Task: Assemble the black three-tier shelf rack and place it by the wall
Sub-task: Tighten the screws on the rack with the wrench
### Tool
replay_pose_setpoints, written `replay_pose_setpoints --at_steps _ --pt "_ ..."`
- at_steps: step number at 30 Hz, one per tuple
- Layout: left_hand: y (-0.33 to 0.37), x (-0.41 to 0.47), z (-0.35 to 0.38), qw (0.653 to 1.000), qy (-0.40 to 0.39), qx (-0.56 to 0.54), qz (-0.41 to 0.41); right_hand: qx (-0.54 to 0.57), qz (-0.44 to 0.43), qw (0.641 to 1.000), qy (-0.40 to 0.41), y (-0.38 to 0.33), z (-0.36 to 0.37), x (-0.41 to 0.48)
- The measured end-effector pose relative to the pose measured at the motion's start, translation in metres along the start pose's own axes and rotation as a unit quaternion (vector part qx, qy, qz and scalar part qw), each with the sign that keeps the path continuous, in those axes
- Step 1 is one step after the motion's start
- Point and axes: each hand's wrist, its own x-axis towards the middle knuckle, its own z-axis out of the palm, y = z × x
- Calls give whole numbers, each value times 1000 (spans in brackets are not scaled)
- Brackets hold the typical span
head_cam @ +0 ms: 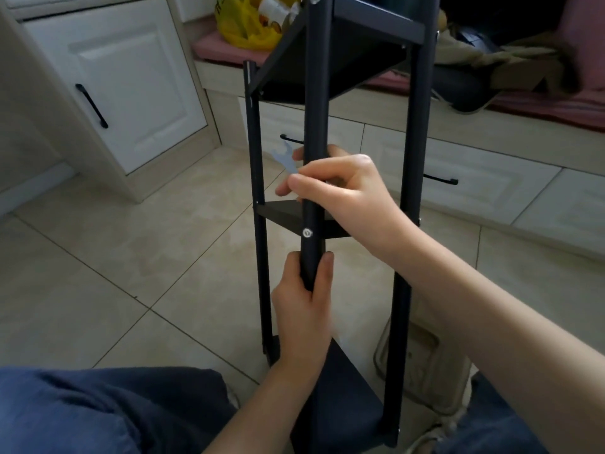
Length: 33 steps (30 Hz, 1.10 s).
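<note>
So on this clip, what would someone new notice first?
The black rack fills the middle of the view, lying tilted toward the person. The left hand grips its near pole low down, just under a silver bolt. The right hand pinches a small flat wrench beside the same pole, higher up. A yellow bag sits on the bench at the top.

No readable text, label, brand or number is showing anywhere. The yellow bag [244, 26] on the bench is carrying a dark printed mark (too blurred and cut off to read).
</note>
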Motion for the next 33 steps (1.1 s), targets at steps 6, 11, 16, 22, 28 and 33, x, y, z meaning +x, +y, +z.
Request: replay_pose_setpoints --at_steps 6,11,16,22,28,33 --pt "-5 18 -11 999 16 39 23 -56 16 995 85 10 -11 -8" --pt "-7 21 -9 999 18 23 31 -90 43 984 147 25 -3 -29" --pt "-10 24 -11 999 26 29 33 -178 4 956 234 38 15 -55" --pt "-15 36 -18 992 69 85 63 -171 37 963 205 57 33 -73" --pt "-19 44 -27 986 83 111 92 -165 118 973 114 67 42 -70" --pt "-18 46 -24 987 69 110 94 -121 137 981 69 58 45 -53"
